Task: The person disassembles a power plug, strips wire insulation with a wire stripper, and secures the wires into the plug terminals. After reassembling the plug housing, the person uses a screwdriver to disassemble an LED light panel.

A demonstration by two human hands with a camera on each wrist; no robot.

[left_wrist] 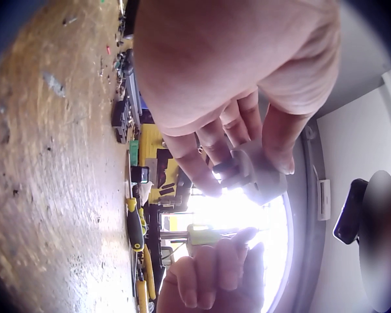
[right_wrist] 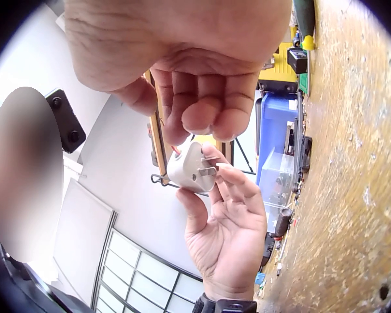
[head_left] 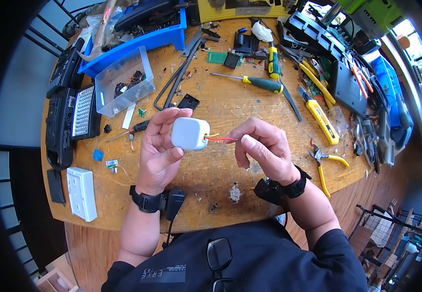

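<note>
My left hand (head_left: 154, 155) holds a white power plug (head_left: 189, 134) above the bench, thumb on the near side and fingers behind it. Flat metal prongs (right_wrist: 208, 172) stick out of the plug's face in the right wrist view. From a hole in its side come a red wire (head_left: 217, 139) and a shorter yellow wire (head_left: 214, 134). Thumb and index finger of my right hand (head_left: 268, 150) pinch the bare end of the red wire, the other fingers curled under. Backlight washes out the plug in the left wrist view.
On the wooden bench (head_left: 211, 180) lie diagonal cutters (head_left: 322, 158), a yellow utility knife (head_left: 322, 121) and a screwdriver (head_left: 262, 84) to the right. A clear plastic box (head_left: 125, 85), a white socket box (head_left: 82, 193) and a small screwdriver (head_left: 135, 128) are on the left.
</note>
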